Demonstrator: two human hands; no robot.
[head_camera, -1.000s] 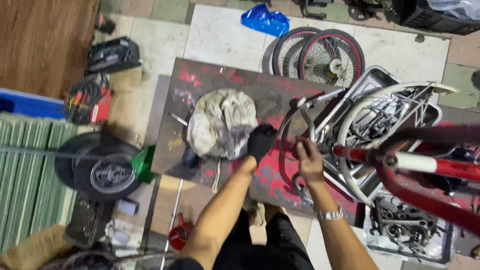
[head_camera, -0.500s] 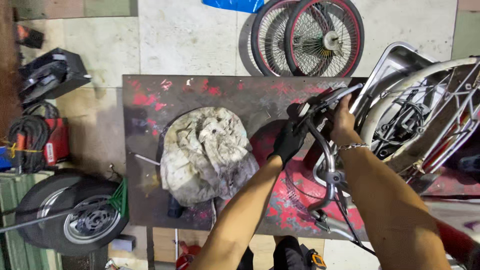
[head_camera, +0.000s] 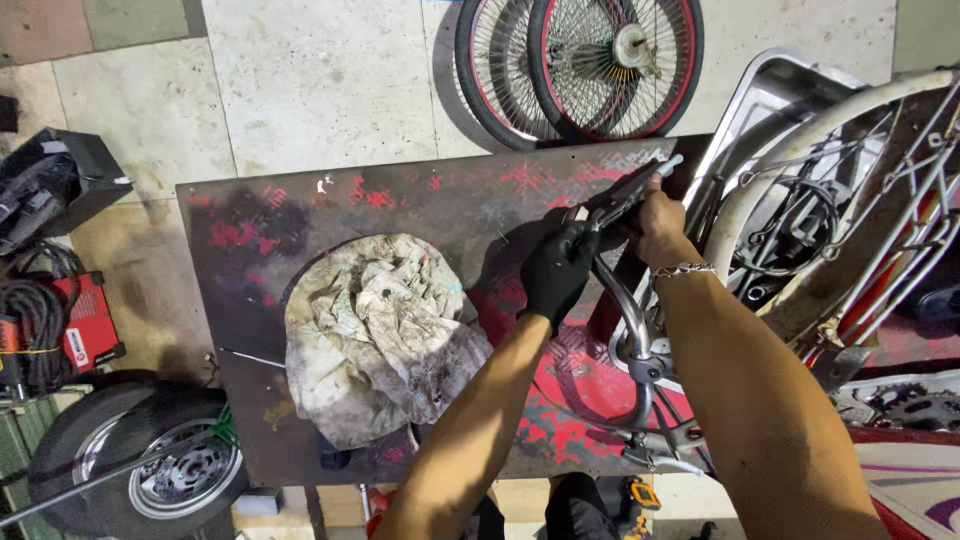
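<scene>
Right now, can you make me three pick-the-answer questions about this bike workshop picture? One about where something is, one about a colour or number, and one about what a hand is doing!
1. Where is the crumpled rag?
A. on the metal table
B. on the floor
C. on a wheel

2. What colour is the left hand glove?
A. red
B. black
C. white

3. The right hand is:
A. hanging free
B. flat on the rag
C. gripping the handlebar

Answers: 1 A, it lies on the tabletop. 2 B, the glove is black. 3 C, fingers wrap the bar's end.
</scene>
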